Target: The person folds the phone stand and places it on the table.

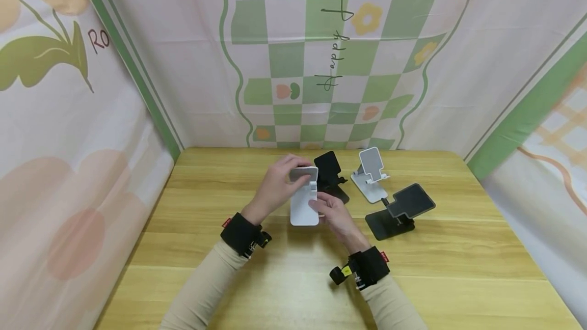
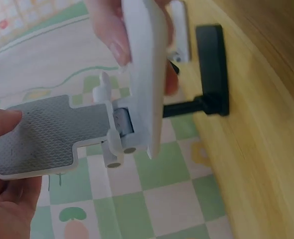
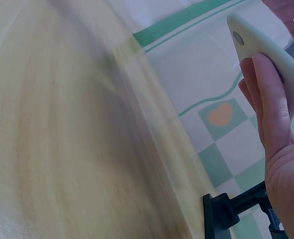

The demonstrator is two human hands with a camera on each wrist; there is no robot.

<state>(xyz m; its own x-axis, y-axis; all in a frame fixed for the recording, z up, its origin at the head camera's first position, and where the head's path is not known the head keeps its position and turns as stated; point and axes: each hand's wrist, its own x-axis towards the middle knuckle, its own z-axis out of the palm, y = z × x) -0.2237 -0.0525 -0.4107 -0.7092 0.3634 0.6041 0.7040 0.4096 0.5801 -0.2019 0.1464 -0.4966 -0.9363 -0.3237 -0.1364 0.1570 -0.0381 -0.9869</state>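
Observation:
A white folding phone stand (image 1: 303, 209) is held up between both hands over the table. My left hand (image 1: 274, 187) pinches its grey-padded back plate (image 2: 42, 134) by the far end, thumb on the pad. The right hand (image 1: 338, 218) grips the white base (image 2: 149, 74) near its edge, with the fingers (image 3: 272, 99) lying along the underside in the right wrist view. Between plate and base, the hinge (image 2: 122, 122) and the small lip hooks show in the left wrist view. The plate stands unfolded at an angle to the base.
Just behind the hands stands a black phone stand (image 1: 327, 167), partly hidden. To its right are another white stand (image 1: 371, 164) with a grey pad and a second black stand (image 1: 410, 201). All stand on the wooden table (image 1: 220, 187), with printed cloth behind and beside it.

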